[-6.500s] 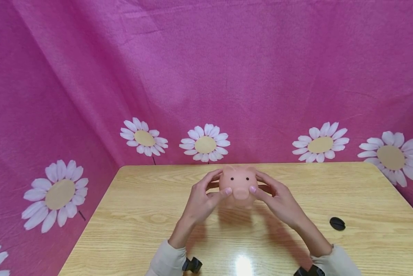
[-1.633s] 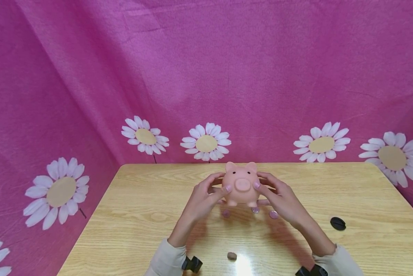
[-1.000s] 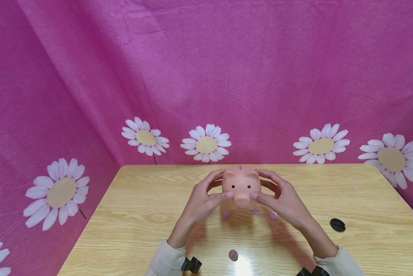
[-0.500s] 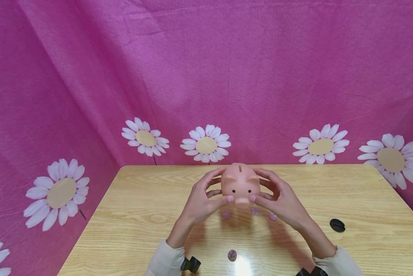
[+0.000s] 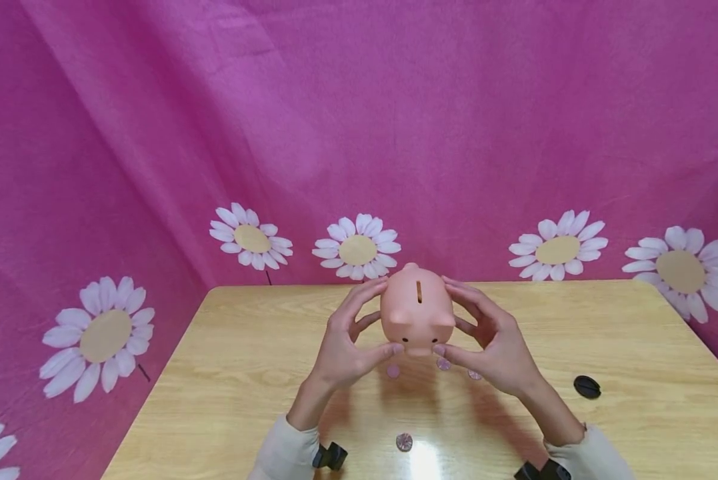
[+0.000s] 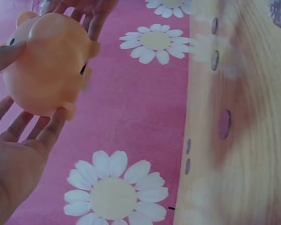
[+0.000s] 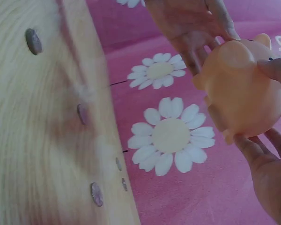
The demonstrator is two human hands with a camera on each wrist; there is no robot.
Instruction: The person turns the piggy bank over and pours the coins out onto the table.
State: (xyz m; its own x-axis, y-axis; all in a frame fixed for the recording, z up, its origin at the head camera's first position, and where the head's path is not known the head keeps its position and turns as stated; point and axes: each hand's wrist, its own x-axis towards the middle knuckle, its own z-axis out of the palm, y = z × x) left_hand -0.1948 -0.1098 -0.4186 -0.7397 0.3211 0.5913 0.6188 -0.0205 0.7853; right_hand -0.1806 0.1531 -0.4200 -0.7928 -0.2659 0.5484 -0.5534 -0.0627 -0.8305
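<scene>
A pink piggy bank (image 5: 415,303) is held up off the table between both hands, its head tipped down so the coin slot on its back shows in the head view. My left hand (image 5: 349,350) grips its left side and my right hand (image 5: 497,347) its right, with thumbs near the snout and fingers spread along the flanks. In the right wrist view the feet and a dark opening (image 7: 218,117) on the belly face the table. Under the bank lie loose coins: one coin (image 5: 393,371) left of the snout, others to the right, and a nearer coin (image 5: 404,442) toward me.
A black oval plug (image 5: 587,387) lies on the wooden table (image 5: 227,373) at the right. More coins (image 6: 188,166) show near the far table edge in the wrist views. A pink curtain (image 5: 431,133) with daisies hangs behind and at the sides.
Several coins lie on the table where none were seen 6.5 seconds ago. Since about 1.6 seconds ago the piggy bank has tipped forward, bringing its slot into view; both hands keep their grip.
</scene>
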